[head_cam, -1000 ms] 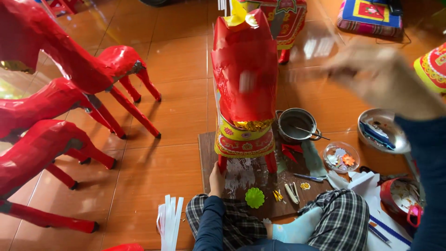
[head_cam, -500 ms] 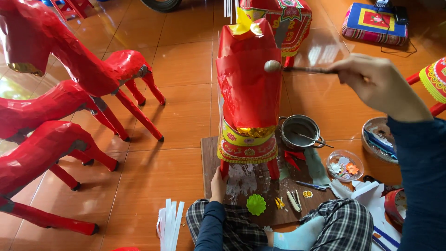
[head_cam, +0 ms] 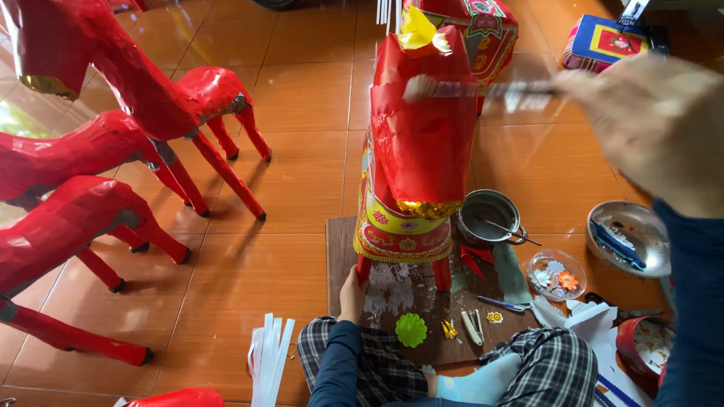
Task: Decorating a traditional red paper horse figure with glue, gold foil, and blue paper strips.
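The right hand [head_cam: 656,128] is blurred by motion and closed around a thin brush [head_cam: 483,89], whose tip is seen against the upper part of the red paper horse [head_cam: 422,143]. Lower down, one front leg of the horse, standing on a brown board [head_cam: 392,301], is gripped by the left hand [head_cam: 351,294].

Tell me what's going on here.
A person sits on the tiled floor with a red paper horse standing on a board. The left hand grips its front leg; the right hand holds a brush against its neck. More red horses stand to the left.
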